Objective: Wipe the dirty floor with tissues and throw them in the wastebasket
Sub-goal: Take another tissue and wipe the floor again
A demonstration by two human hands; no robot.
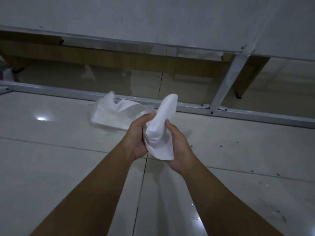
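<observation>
Together we hold a white tissue [160, 133] above the tiled floor [59, 167], pressed between our left hand [139, 138] and right hand [177, 150]. Both thumbs pinch its sides, its top sticks up past them, and the other fingers curl behind it. Beyond lies the tissue pack [115, 113]; dark specks [221, 145] dot the tiles to the right.

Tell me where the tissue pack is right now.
In the head view the tissue pack lies on the tiled floor just left of centre, against the white metal rail, beyond the left hand.
</observation>
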